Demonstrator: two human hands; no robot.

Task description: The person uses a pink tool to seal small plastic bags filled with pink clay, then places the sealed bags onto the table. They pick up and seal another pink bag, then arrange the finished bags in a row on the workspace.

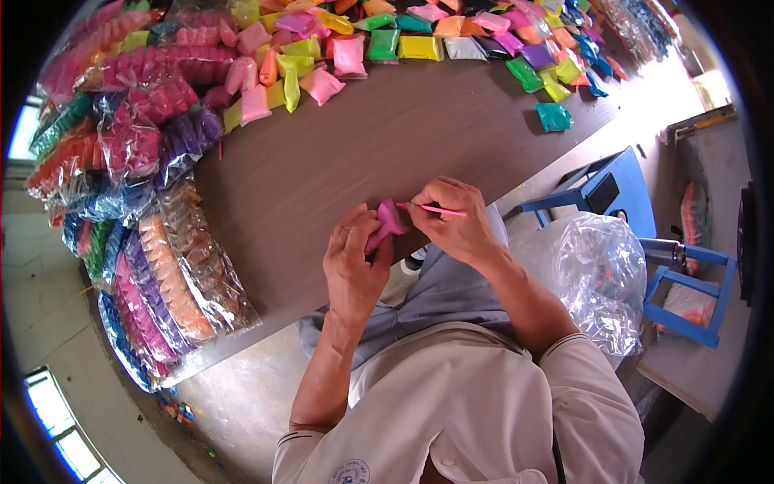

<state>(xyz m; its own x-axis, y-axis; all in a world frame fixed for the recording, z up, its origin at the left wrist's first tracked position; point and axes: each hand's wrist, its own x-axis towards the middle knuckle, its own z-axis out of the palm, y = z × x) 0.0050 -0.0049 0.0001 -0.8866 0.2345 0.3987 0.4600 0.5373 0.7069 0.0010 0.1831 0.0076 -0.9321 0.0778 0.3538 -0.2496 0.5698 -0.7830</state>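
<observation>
Pink packet (387, 223), clasped in left hand (352, 266) above the brown table's (363, 145) near edge, pointed toward its far edge. Right hand (457, 219) pinched a stick (438, 210).

Loose coloured packets (419, 44) strew the far edge of the brown table (339, 153); clear-wrapped bundles (161, 274) pile at your left, a blue stand (617, 189) and clear plastic bag (601, 278) at your right.

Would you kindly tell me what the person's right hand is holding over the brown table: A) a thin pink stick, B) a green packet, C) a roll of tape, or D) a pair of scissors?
A: the right hand pinches a thin pink stick, its tip pointing at the pink packet gripped in the left hand.
</observation>
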